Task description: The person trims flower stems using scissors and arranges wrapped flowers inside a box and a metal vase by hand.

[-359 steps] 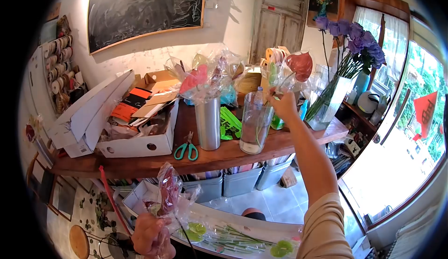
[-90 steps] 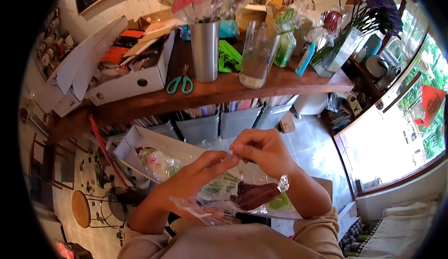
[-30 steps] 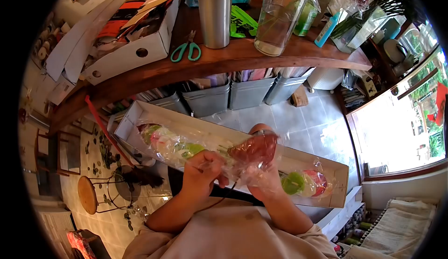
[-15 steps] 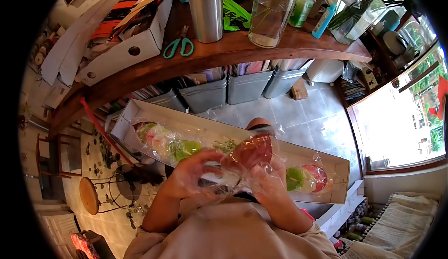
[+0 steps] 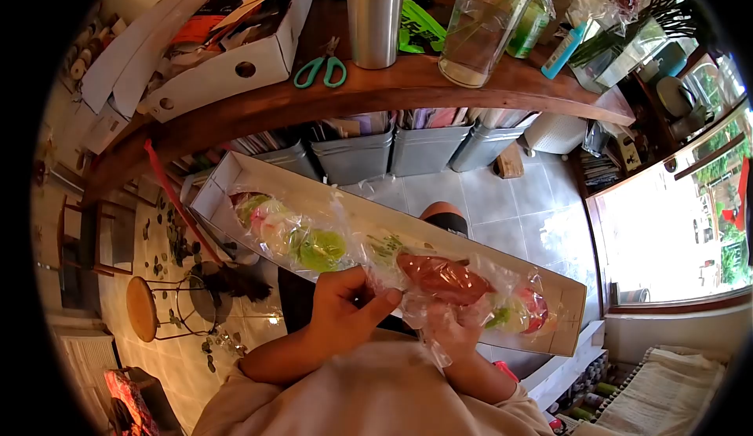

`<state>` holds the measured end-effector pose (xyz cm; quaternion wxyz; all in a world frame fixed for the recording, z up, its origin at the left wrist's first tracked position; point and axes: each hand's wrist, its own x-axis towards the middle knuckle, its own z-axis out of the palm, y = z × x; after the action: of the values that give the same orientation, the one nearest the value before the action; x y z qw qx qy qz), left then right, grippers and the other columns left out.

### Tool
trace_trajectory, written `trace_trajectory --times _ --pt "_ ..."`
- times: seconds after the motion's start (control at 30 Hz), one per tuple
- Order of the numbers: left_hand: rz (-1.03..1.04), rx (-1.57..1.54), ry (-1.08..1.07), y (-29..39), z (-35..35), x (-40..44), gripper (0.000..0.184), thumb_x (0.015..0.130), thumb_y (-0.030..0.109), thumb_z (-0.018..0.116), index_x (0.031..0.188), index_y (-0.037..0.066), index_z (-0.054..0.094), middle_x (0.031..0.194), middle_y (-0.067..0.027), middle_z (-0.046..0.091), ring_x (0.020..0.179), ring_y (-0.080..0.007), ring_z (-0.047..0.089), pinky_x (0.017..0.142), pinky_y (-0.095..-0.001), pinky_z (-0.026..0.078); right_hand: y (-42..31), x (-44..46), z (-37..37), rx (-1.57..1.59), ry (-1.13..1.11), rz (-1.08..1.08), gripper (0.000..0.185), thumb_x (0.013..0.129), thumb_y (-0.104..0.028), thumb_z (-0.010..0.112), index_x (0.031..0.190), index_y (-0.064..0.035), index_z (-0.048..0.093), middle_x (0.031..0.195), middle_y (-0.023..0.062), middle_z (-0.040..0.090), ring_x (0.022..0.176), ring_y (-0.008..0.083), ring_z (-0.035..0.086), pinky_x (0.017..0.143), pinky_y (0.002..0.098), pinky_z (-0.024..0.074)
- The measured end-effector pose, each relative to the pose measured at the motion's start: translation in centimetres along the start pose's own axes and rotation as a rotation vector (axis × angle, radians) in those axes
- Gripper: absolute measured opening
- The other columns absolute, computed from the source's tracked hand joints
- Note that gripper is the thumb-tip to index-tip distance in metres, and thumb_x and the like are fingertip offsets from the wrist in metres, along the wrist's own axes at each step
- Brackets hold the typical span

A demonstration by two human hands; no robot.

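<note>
A dark red flower in a crinkled clear plastic wrapper lies tilted over a long open cardboard box. My right hand grips the wrapped flower from below, with loose plastic hanging under the fingers. Just left of it, my left hand pinches the wrapper near the flower's narrow end; whether a stem is inside that pinch cannot be made out. Inside the box's left half sit plastic-wrapped pink and white blooms beside a lime-green one. More wrapped pink and green blooms lie at its right end.
Ahead, a curved wooden table carries teal-handled scissors, a steel cylinder, a glass vase and a white box of papers. Several grey bins stand underneath. A round stool is to the left, among fallen leaves.
The red flower has turned from upright to lying sideways and moved lower right. My left hand has gone from loosely around the plastic to a pinch. The camera view has shifted slightly.
</note>
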<state>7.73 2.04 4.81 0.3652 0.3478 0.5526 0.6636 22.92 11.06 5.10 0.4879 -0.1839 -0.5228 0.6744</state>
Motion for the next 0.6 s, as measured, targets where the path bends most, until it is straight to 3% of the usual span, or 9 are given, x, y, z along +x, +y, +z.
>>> trace_trajectory --times 0.1,0.2,0.3,0.43,0.5,0.57,0.6 --pt "-0.121 -0.067 -0.047 1.4 0.5 -0.1 0.019 0.099 0.013 0.075 0.086 0.001 0.068 0.068 0.0026 0.062 0.059 -0.002 0.049 0.052 -0.0222 0.038 1.5 -0.8 -1.8 0.05 0.096 0.143 0.028 0.102 -0.008 0.062 0.126 0.0066 0.062 0.114 0.0116 0.072 0.099 0.0189 0.069 0.082 0.0321 0.0573" --pt "-0.244 -0.11 -0.144 0.9 0.0 -0.8 0.016 0.104 0.014 0.068 0.096 0.0 0.071 0.084 -0.0054 0.071 0.065 -0.0088 0.06 0.059 -0.026 0.049 1.0 -0.3 -1.3 0.203 0.259 0.303 0.023 0.105 -0.017 0.063 0.119 0.0015 0.063 0.103 0.0077 0.07 0.087 0.0157 0.066 0.073 0.0315 0.0557" --pt "-0.204 -0.14 -0.103 0.3 0.6 -1.2 0.016 0.105 0.015 0.066 0.102 -0.001 0.07 0.088 -0.0077 0.071 0.068 -0.012 0.064 0.062 -0.0278 0.053 1.8 -0.6 -2.4 0.243 0.277 0.421 0.039 0.106 -0.022 0.064 0.138 -0.0013 0.055 0.132 0.0117 0.064 0.119 0.0234 0.063 0.097 0.0389 0.0531" --pt "-0.193 -0.203 -0.092 0.1 1.1 -1.4 0.016 0.106 0.013 0.064 0.109 -0.002 0.067 0.094 -0.0103 0.071 0.075 -0.0159 0.068 0.068 -0.0315 0.059 4.6 -1.4 -4.8 -0.116 0.097 0.248 0.048 0.105 -0.035 0.065 0.138 -0.0012 0.055 0.133 0.012 0.064 0.119 0.0257 0.064 0.095 0.0399 0.0537" --pt "-0.197 -0.185 -0.103 0.2 0.9 -1.5 0.014 0.106 0.01 0.063 0.111 -0.003 0.066 0.097 -0.0108 0.071 0.078 -0.0174 0.069 0.071 -0.0333 0.061 5.4 -2.2 -5.3 0.046 0.064 0.233 0.059 0.103 -0.046 0.065 0.139 -0.0009 0.053 0.134 0.0124 0.064 0.12 0.0271 0.063 0.096 0.0417 0.0529" --pt "-0.174 -0.227 -0.063 0.2 1.2 -1.7 0.015 0.104 0.009 0.066 0.111 -0.004 0.067 0.096 -0.0087 0.071 0.079 -0.0128 0.068 0.071 -0.0285 0.06 5.3 -2.8 -4.2 0.712 0.128 0.319 0.072 0.1 -0.058 0.065 0.141 -0.0003 0.051 0.135 0.0131 0.063 0.122 0.0286 0.062 0.101 0.0441 0.0508" --pt "-0.162 -0.248 -0.042 0.2 1.3 -1.7 0.016 0.103 0.009 0.068 0.111 -0.005 0.068 0.095 -0.0076 0.07 0.079 -0.0105 0.068 0.071 -0.0261 0.059 5.2 -2.8 -3.8 0.667 0.109 0.283 0.075 0.097 -0.056 0.066 0.144 -0.0002 0.049 0.136 0.0138 0.062 0.125 0.029 0.06 0.107 0.0451 0.0466"
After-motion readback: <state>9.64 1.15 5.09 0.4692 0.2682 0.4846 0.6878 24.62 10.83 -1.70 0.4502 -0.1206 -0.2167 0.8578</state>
